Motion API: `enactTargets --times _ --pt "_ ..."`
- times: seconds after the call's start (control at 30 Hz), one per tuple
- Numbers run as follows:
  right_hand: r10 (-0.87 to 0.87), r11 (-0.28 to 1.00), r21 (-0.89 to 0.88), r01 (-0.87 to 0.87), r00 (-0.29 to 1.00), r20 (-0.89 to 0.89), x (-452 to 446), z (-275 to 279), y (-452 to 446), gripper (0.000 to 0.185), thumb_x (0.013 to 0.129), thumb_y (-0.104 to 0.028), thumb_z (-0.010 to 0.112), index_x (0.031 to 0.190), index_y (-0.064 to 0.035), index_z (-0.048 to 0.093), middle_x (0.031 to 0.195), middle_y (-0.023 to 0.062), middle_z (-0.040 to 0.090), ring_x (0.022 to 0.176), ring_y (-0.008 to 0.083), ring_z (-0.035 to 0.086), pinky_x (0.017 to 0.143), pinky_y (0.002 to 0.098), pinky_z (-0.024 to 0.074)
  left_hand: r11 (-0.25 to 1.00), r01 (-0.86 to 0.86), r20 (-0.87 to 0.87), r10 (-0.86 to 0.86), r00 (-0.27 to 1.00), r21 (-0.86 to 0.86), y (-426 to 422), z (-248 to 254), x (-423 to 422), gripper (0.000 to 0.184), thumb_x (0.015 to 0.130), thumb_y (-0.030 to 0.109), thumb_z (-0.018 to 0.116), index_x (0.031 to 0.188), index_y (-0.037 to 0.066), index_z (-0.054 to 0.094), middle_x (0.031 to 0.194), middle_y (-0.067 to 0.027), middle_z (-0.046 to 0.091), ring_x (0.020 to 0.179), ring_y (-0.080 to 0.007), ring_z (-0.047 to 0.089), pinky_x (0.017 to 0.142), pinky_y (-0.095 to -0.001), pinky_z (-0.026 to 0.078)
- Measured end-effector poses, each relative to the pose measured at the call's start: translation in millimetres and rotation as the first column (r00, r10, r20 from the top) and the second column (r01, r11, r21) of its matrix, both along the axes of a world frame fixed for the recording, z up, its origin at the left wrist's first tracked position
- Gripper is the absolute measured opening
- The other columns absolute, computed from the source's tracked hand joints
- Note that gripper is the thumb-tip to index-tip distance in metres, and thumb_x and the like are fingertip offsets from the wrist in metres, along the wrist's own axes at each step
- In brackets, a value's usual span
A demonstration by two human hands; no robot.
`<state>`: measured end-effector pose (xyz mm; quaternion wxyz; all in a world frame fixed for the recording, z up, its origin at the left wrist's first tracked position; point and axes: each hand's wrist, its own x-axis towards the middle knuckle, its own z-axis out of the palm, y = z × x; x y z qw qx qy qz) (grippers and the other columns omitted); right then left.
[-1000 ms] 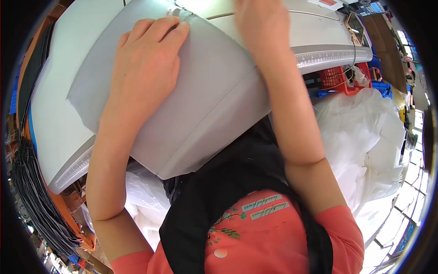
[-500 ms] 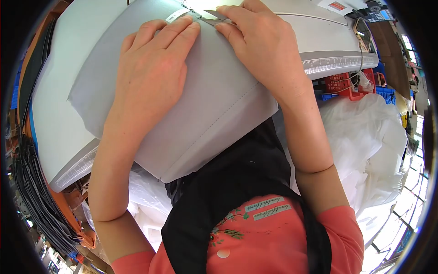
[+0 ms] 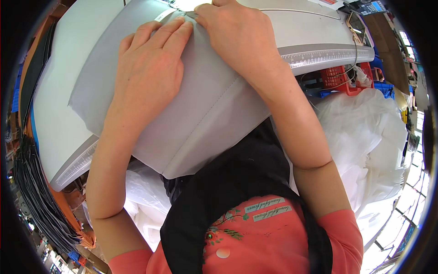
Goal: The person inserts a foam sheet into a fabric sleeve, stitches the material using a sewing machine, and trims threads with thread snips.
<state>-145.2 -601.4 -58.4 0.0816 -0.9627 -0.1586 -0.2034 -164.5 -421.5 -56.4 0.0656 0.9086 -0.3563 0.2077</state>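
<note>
Grey fabric with a stitched seam lies over the white machine table and hangs over its front edge. My left hand rests flat on it, fingertips beside a small white label at the fabric's top edge. Small metal snips are pinched in my right hand, their tips at the fabric edge just right of my left fingertips. The right fingers partly hide the snips.
A ruler strip runs along the front edge of the table. At the right are a phone, a red basket and white plastic wrapping. Dark strips hang at the left.
My right hand came down into view with the snips, then moved left until their tips met the fabric edge by my left fingers. My left hand has stayed on the fabric.
</note>
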Motion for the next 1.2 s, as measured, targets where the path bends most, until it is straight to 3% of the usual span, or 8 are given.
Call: enactTargets --times 0.2,0.37,0.57,0.73,0.9,1.03,1.2 --pt "-0.018 0.994 0.107 0.015 1.0 0.022 -1.3 1.7 -5.9 0.01 0.091 -0.015 0.06 0.088 -0.0054 0.064 0.085 0.0139 0.061 0.06 0.0305 0.061 0.056 0.0382 0.0517 0.999 0.008 0.056 -0.005 0.998 -0.05 1.3 -3.4 3.3 0.039 0.084 0.009 0.062 0.123 0.009 0.063 0.124 -0.0002 0.064 0.112 -0.022 0.057 0.098 -0.0367 0.043" --pt "0.001 0.998 0.06 -0.005 0.998 0.066 -6.5 3.1 -6.4 0.01 0.091 -0.015 0.062 0.089 -0.0051 0.064 0.085 0.0133 0.06 0.061 0.0299 0.062 0.056 0.0373 0.0516 0.998 0.004 0.065 0.0 0.998 -0.069 0.8 -4.0 4.4 0.038 0.083 0.008 0.063 0.122 0.009 0.064 0.12 -0.0008 0.064 0.11 -0.0219 0.057 0.098 -0.0366 0.043" --pt "0.015 0.999 0.041 -0.018 0.998 0.053 -4.0 3.7 -5.0 0.011 0.09 -0.015 0.062 0.091 -0.0044 0.064 0.084 0.0131 0.06 0.061 0.0298 0.061 0.056 0.0365 0.0516 0.998 -0.001 0.051 0.005 0.999 -0.067 0.6 -2.8 3.2 0.038 0.083 0.008 0.063 0.121 0.009 0.064 0.12 -0.0011 0.064 0.11 -0.022 0.057 0.098 -0.0366 0.043" --pt "-0.067 0.988 0.141 0.061 0.997 0.032 -10.7 14.5 8.1 0.011 0.091 -0.015 0.061 0.088 -0.0043 0.063 0.084 0.0135 0.06 0.061 0.0297 0.062 0.056 0.0368 0.0517 0.998 0.002 0.057 0.002 0.998 -0.061 0.2 -2.6 3.4 0.036 0.083 0.009 0.063 0.12 0.009 0.065 0.119 -0.0013 0.064 0.11 -0.0221 0.057 0.098 -0.0366 0.043" --pt "-0.03 0.997 -0.066 0.033 0.998 0.046 -6.1 5.9 2.8 0.011 0.091 -0.015 0.061 0.087 -0.0044 0.063 0.084 0.0141 0.06 0.061 0.0301 0.062 0.056 0.0367 0.052 1.0 -0.016 0.036 0.016 0.999 -0.019 -0.1 -1.4 1.8 0.042 0.087 0.004 0.056 0.128 0.008 0.061 0.127 -0.0024 0.061 0.115 -0.0229 0.055 0.1 -0.0354 0.041" --pt "0.106 0.994 -0.041 -0.104 0.992 0.069 7.6 -6.2 -7.3 0.011 0.09 -0.015 0.061 0.089 -0.0044 0.064 0.084 0.0144 0.061 0.062 0.0306 0.063 0.057 0.0368 0.0524 1.0 -0.021 0.029 0.022 0.999 -0.02 1.1 -1.6 1.2 0.042 0.087 0.004 0.056 0.128 0.008 0.062 0.127 -0.002 0.061 0.115 -0.0229 0.055 0.1 -0.0355 0.041" --pt "0.006 0.989 0.145 -0.003 1.0 -0.025 10.2 0.0 -5.6 0.012 0.09 -0.016 0.062 0.093 -0.0047 0.066 0.086 0.0138 0.061 0.062 0.0308 0.062 0.057 0.037 0.0526 0.999 -0.027 0.025 0.028 0.999 -0.021 0.9 -1.0 0.7 0.042 0.087 0.004 0.056 0.128 0.008 0.062 0.128 -0.0016 0.062 0.116 -0.0231 0.056 0.1 -0.0356 0.041"
